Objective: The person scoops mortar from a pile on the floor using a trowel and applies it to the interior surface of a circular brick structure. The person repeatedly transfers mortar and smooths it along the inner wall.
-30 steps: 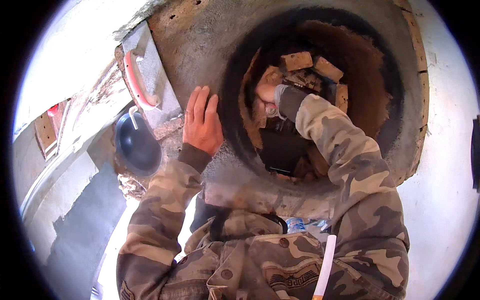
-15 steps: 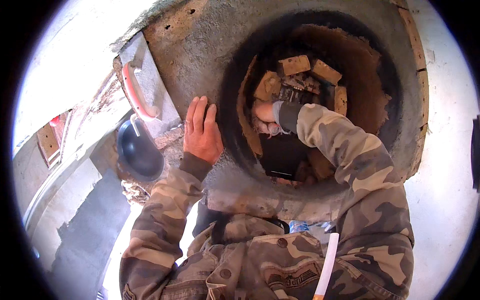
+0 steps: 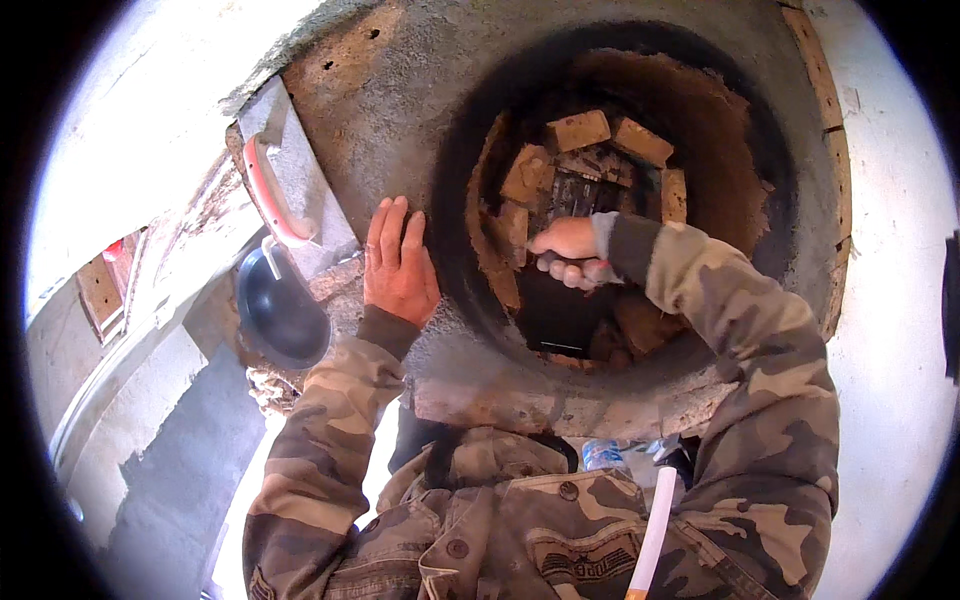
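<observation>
At the far left, a dark bowl is seen beside a float with a red handle, whose grey plate is rested along the edge of the concrete surface. Just right of these, the left hand is laid flat on the concrete, with its fingers extended and slightly parted; nothing is gripped by it, and its place is almost unchanged.

Farther right, inside the round pit, the main change is found. Half a second ago the lower left brick was largely covered by the right hand; now the hand has been drawn to the right and most of the brick's face is exposed. From this it may be judged that the brick has been left in its place, next to the upper left brick. The brick lies just left of the right hand's leading fingertips, at its right edge; whether it is touched cannot be told. The fingers are curled in toward the palm, and whether something small is pinched between thumb and forefinger cannot be made out.

Above the hand, a dark grate is now more fully uncovered. Around it the curve is continued by two far bricks and, rightmost, by a right-hand brick.
</observation>
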Motion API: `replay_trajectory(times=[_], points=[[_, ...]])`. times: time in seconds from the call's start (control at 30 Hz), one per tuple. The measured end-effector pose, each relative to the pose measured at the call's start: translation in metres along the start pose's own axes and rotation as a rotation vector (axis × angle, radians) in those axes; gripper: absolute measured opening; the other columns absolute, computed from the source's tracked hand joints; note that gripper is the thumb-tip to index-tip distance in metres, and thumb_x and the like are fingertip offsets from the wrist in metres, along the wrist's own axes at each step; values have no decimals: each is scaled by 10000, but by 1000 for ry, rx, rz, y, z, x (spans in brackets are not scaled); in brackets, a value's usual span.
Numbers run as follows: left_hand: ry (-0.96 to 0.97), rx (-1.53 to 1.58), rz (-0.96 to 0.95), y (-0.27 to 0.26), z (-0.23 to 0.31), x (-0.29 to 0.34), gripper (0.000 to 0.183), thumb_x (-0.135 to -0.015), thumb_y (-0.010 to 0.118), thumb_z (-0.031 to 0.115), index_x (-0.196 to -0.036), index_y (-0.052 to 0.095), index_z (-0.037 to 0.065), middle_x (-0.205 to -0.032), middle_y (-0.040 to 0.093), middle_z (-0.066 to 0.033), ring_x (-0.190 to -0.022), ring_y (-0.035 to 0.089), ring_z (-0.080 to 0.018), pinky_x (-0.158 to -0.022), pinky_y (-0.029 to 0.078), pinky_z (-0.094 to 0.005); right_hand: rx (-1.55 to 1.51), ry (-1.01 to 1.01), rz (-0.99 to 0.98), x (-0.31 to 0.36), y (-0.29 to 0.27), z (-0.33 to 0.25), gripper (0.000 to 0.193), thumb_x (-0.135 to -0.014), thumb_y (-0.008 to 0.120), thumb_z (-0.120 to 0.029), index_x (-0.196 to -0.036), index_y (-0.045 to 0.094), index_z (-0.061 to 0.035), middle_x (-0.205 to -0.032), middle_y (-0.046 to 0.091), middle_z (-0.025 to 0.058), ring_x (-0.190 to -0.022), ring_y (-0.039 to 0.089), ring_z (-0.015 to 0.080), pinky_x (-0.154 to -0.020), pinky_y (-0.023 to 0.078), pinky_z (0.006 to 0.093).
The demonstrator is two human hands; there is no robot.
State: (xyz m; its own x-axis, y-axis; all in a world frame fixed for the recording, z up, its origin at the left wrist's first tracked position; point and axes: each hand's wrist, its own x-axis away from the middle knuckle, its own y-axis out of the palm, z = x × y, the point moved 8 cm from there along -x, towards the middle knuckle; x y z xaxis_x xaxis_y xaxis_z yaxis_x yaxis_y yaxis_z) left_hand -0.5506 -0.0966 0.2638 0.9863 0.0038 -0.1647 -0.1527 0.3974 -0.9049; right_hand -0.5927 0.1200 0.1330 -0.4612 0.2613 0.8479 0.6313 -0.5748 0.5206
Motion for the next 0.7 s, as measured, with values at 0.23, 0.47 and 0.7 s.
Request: replay_trajectory(times=[0.23,0.47,0.7], points=[[-13,1,4,-3,0,0,472,-889,530,-22,-1360,503,-27,-1491,424,-238,-1404,393,-453,-1171,328,-533,-159,-61,-27,24,-5,20,296,-992,523,-380,-911,535,-96,-639,458,-11,-448,451,99,-328,346,292],[-18,7,-2,0,-1,-2,473,-885,528,-23,-1358,509,-22,-1488,426,-240,-1404,393,-456,-1169,332,-536,-196,-295,69,-67,8,-28,359,-1023,457,-291,-755,515,-59,-579,482,51,-386,391,143,-300,303,327],[-17,-9,-2,-3,1,-2,468,-876,533,-26,-1344,511,-26,-1482,431,-237,-1399,397,-452,-1164,339,-531,-693,-291,-238,-62,18,-41,275,-1014,488,-313,-824,517,-116,-597,448,-45,-456,438,97,-407,321,251]])
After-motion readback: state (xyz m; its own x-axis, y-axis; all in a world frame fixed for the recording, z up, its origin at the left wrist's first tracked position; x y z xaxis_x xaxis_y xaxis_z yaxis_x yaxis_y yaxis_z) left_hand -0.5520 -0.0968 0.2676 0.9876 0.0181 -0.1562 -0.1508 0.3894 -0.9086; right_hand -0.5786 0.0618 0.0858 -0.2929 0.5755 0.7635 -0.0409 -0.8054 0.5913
